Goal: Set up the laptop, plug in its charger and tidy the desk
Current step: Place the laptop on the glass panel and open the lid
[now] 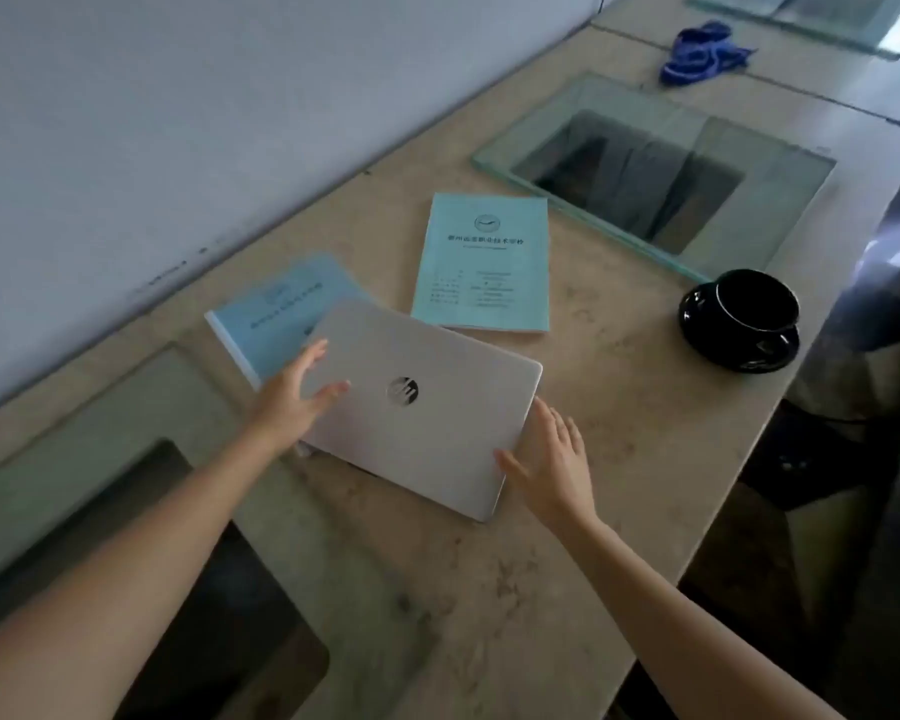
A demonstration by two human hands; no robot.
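Because the shut laptop (417, 402) lies askew on the desk (619, 407), overlapping the blue booklet (276, 314), sliding it may drag the booklet along. The left hand (294, 394) rests flat on the lid and the right hand (552, 459) touches its edge, both with fingers spread, gripping nothing. A wide swing right could knock the cup (754, 304).

Closed silver laptop (417, 402) mid-frame on tabletop (619, 407), overlapping blue booklet (276, 309). Left hand (292, 392) flat on lid, right hand (552, 459) at its right edge. Black cup (754, 304) far right.

Laptop (417, 402) matt silver, likely metal; booklets (481, 262) paper; cup (757, 298) glossy black; desk (619, 407) mottled stone-like.
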